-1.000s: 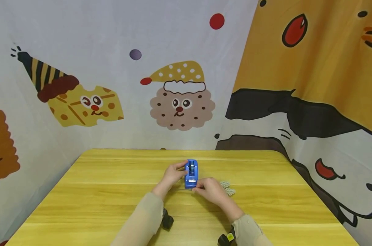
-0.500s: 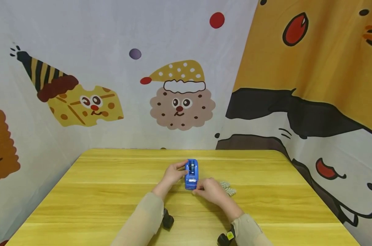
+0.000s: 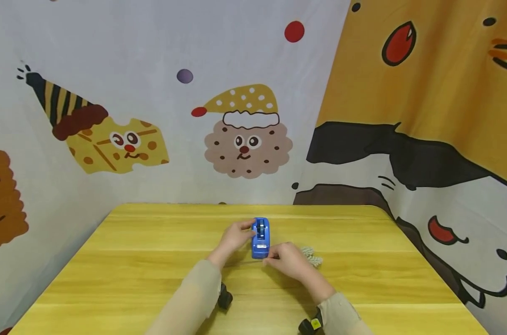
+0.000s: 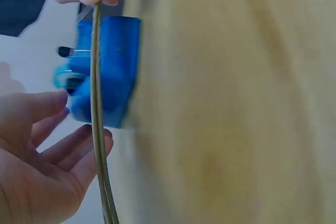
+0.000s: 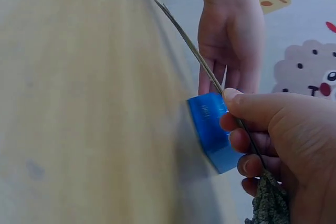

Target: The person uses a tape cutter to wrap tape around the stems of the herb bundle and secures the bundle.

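A blue tape dispenser [image 3: 260,252] stands lengthwise near the middle of the table. At its left side is my left hand [image 3: 234,237], its fingers extended against or very near the dispenser and its thumb apart from them. My right hand [image 3: 288,260], at the dispenser's near right corner, pinches thin stems [image 5: 191,51] between thumb and forefinger. These stems run leftward past the dispenser's near end, with their tips free. A grey-green, bumpy sprig head [image 5: 270,203] hangs out behind the right palm. In the left wrist view, the stems cross before the blue dispenser [image 4: 118,72].
The wooden table [image 3: 152,279] has light yellow grain. Behind it hangs a cloth backdrop [image 3: 152,37] with cartoon food figures. Each wrist carries a small black camera, such as the left camera [image 3: 225,298] below the sleeve.
The head view shifts slightly. Both hands, the dispenser and the stems stay almost where they were, with the right hand keeping its pinch on the stems.
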The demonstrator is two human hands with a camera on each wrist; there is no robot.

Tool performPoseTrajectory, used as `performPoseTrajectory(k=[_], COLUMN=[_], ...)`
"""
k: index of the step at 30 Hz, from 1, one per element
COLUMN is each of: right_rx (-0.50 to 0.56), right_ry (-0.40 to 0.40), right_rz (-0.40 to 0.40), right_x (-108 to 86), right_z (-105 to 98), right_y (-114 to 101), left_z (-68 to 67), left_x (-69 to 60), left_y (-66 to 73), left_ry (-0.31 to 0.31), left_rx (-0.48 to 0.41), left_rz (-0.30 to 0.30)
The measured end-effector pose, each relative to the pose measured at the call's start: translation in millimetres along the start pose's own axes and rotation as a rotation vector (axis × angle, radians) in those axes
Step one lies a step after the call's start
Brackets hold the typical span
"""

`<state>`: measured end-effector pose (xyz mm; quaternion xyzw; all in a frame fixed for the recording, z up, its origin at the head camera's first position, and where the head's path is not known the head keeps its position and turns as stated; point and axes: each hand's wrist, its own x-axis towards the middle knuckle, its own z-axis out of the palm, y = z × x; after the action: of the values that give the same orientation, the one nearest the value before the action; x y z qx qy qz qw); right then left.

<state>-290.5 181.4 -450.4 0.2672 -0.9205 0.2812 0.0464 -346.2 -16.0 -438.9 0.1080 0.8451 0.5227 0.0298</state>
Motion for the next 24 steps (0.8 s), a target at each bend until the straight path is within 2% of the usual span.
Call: performPoseTrajectory(k=[3,5,7,11,13,16,20,24], right_rx=[-0.006,-0.011,-0.014,-0.021,-0.026,-0.022,-0.013,-0.004], right_ry=[0.016,0.028,0.029,0.015,0.013,0.014,0.015,0.009], right_rz=[0.009,0.015,0.028,0.047,0.048,0.038,0.036,0.034], right_x=[0.5,1.0,1.6,1.3,0.7,-0.6,-2.5,-3.7], right_z=[-7,-13,-18,-25,-27,-29,-31,-33], right_y=[-5,-9,-12,-17,-19,-21,-22,-21], left_z=[-13.5,-23.5,-33.2,-46.2,-49.3,-50.9,-49.9,-47.7], left_x=[-6.3,-12.4,-20.2,-36.2,-43.1,-52.2,-61.7,-66.1], left_y=[7.3,12.1,16.4,20.9,21.9,22.4,20.9,18.2], left_ry=[0.009,-0.017,-0.076,-0.230,-0.283,-0.326,-0.353,-0.355], left_rx=[0.125,0.150,0.159,0.171,0.195,0.227,0.237,0.227], left_rz=[0.066,0.102,0.139,0.194,0.209,0.223,0.215,0.196])
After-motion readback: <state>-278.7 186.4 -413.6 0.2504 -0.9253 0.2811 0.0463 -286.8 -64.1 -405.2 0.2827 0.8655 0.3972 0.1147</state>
